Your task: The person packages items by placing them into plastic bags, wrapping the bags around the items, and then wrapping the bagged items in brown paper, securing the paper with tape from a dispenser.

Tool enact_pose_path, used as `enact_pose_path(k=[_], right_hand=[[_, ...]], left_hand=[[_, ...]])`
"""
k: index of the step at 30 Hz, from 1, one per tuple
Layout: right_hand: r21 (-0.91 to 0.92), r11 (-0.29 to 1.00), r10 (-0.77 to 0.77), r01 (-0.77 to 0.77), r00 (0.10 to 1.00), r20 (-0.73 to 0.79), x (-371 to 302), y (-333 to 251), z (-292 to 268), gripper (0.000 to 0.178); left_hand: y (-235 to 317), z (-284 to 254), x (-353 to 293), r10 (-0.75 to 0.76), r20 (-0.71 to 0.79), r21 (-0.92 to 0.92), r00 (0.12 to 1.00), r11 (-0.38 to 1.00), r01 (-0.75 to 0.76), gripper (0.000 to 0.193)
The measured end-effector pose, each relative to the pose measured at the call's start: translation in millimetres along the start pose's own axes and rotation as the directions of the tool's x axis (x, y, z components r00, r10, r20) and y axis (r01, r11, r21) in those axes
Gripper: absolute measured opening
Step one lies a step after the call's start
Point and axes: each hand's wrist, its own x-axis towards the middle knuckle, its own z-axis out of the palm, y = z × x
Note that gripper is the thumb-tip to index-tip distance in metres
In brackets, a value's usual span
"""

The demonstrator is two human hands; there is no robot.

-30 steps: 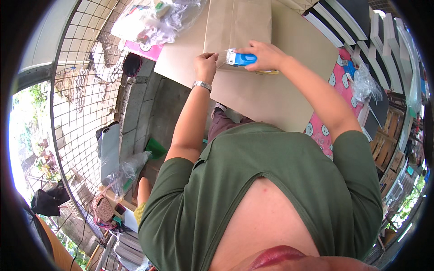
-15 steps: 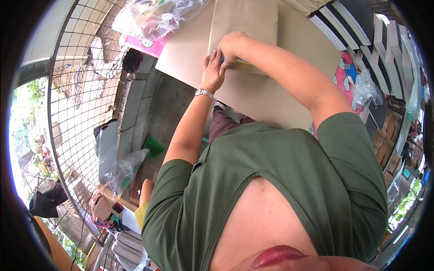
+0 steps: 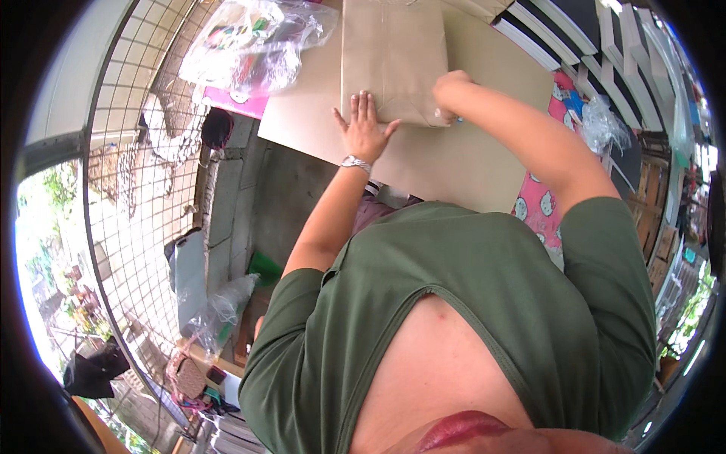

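A flat parcel wrapped in brown paper (image 3: 389,53) lies on a large tan cardboard sheet (image 3: 469,163). My left hand (image 3: 363,125) lies palm-down on the parcel's near edge with its fingers spread; a watch is on that wrist. My right hand (image 3: 451,94) is closed at the parcel's near right corner. Only a sliver of the blue tape dispenser (image 3: 458,119) shows under its fingers. My green shirt fills the lower part of the view.
Clear plastic bags with colourful contents (image 3: 249,38) sit at the sheet's far left. A pink patterned cloth (image 3: 541,204) shows at the right. A wire mesh fence (image 3: 144,189) runs along the left. Dark shelves (image 3: 575,30) stand behind.
My right hand ran the blue dispenser leftward along the parcel's near edge, then came back to the right corner. My left hand went from pinching the edge to lying flat.
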Motion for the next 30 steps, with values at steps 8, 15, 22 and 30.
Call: enact_pose_path(k=[8, 15, 22, 30], right_hand=[[0.337, 0.925, 0.120, -0.178, 0.975, 0.186, 8, -19, -64, 0.033], [-0.009, 0.869, 0.487, -0.495, 0.852, 0.194, 52, 66, 130, 0.037], [0.736, 0.588, 0.704, -0.334, 0.659, -0.264, 55, 15, 246, 0.062], [0.924, -0.203, 0.619, 0.324, 0.774, -0.136, 105, -61, 143, 0.094]], left_hand=[[69, 25, 20, 0.429, 0.078, -0.179, 0.900, 0.894, -0.411, 0.089], [97, -12, 14, 0.422, 0.248, -0.041, 0.872, 0.904, -0.425, 0.091], [48, 18, 52, 0.695, 0.204, -0.205, 0.689, 0.719, -0.664, 0.085], [-49, 24, 37, -0.333, 0.093, -0.608, 0.938, 0.727, 0.319, 0.085]])
